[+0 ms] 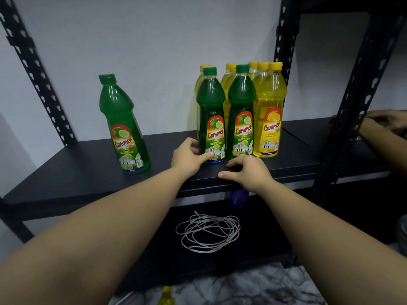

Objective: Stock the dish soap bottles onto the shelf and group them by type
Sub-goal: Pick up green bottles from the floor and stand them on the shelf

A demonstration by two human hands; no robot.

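L hand (189, 155) fingers wrap base of upright lime bottle (211, 119) nr shelf (88, 179) front edge; R hand (246, 170) just beside, fingers loosely curled, empty

Two bare forearms are seen from below the elbow to the wrist; no sleeve, glove or band is worn on either. The left hand (189, 156) and the right hand (246, 170) are uncovered, and no ring is seen on the fingers (222, 174) that show. The nails are kept short and unpainted. No marks or tattoos are seen on the arms. The upper arms and any clothing are cut off by the lower edge of the view.
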